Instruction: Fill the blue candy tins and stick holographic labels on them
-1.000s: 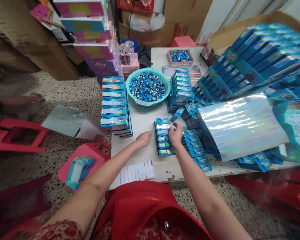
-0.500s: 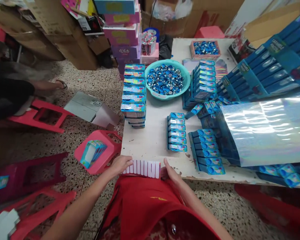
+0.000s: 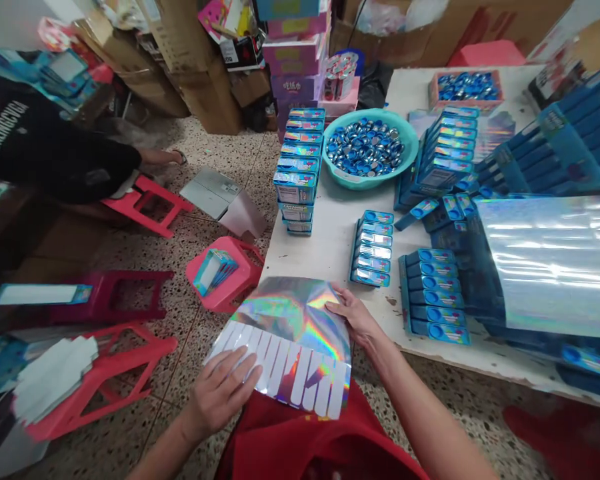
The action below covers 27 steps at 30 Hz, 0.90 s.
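Note:
A shiny rainbow-silver sheet of stickers [image 3: 285, 313] lies tilted above my lap at the table's front edge. White rounded strips run in a row along its near side, beside bare backing. My right hand [image 3: 353, 313] grips the sheet's far right edge, thumb on top and the other fingers partly hidden. My left hand [image 3: 225, 387] rests over the strips at the lower left, fingers stretched out and slightly apart. Just beyond the sheet, a short row of narrow blue boxes [image 3: 373, 250] stands on the white table [image 3: 325, 247].
A teal basin [image 3: 330, 175] of blue and silver caps stands behind, beside stacked blue boxes [image 3: 296, 187]. More blue boxes [image 3: 435, 297] and a large silver sheet [image 3: 555, 267] fill the right side. Red stools [image 3: 220, 267] stand at left, where another person [image 3: 55, 147] sits.
The sticker sheet has come up from my lap and now shows its wide shiny face. My left hand has moved onto its strips; my right hand has taken its far right edge. The view has turned left.

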Available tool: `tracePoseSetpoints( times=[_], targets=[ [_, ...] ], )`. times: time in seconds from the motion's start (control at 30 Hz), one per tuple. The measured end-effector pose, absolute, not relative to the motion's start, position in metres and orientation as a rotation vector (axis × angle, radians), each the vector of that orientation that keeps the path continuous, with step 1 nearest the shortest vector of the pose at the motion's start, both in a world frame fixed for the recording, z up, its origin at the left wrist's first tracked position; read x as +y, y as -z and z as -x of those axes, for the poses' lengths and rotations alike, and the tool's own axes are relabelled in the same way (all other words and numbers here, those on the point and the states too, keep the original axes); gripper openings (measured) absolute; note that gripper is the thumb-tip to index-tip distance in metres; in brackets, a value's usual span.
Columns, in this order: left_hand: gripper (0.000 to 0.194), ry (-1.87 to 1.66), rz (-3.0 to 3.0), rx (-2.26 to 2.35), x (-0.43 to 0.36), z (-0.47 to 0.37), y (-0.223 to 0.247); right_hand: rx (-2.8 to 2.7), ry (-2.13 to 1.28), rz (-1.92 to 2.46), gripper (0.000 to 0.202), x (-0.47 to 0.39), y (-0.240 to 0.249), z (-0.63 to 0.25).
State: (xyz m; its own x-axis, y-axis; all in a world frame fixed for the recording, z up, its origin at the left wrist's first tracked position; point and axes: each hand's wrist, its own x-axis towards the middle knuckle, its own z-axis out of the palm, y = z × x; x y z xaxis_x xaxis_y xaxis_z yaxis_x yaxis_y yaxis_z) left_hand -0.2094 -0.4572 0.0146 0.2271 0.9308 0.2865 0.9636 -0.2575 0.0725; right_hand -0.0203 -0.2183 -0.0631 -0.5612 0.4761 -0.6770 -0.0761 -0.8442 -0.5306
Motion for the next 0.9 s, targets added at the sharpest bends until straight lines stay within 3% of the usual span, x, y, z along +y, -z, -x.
tracePoseSetpoints(
  times=[0.17,0.23,0.37,0.43,0.5,0.6,0.73,0.9],
  targets=[
    [0.031,0.425,2.486,-2.049,-0.473,0.184,0.016,-0.809,-2.312,1.200,0.059,-0.197,0.053,-0.005],
    [0.039,0.590,2.476,-2.262,-0.465,0.185,0.029,-0.882,-2.306,1.140,0.058,-0.192,0.047,-0.011],
    [0.071,1.575,1.496,-2.944,-0.409,0.196,0.061,-1.019,-2.398,0.972,0.056,-0.194,0.034,-0.018],
    [0.082,2.136,1.090,-3.075,-0.370,0.197,0.075,-1.039,-2.438,0.919,0.056,-0.198,0.028,-0.023],
    [0.078,2.496,0.963,-3.146,-0.337,0.190,0.082,-1.022,-2.446,0.926,0.057,-0.201,0.025,-0.031],
    [0.053,2.710,0.791,-3.252,-0.315,0.170,0.079,-0.928,-2.298,1.097,0.063,-0.202,0.025,-0.050],
    [0.041,2.760,0.398,-3.206,-0.329,0.143,0.056,-0.827,-1.982,1.332,0.069,-0.213,0.027,-0.086],
    [0.042,2.689,0.340,-3.199,-0.341,0.118,0.024,-0.946,-1.965,1.264,0.055,-0.250,0.024,-0.122]
  ],
)
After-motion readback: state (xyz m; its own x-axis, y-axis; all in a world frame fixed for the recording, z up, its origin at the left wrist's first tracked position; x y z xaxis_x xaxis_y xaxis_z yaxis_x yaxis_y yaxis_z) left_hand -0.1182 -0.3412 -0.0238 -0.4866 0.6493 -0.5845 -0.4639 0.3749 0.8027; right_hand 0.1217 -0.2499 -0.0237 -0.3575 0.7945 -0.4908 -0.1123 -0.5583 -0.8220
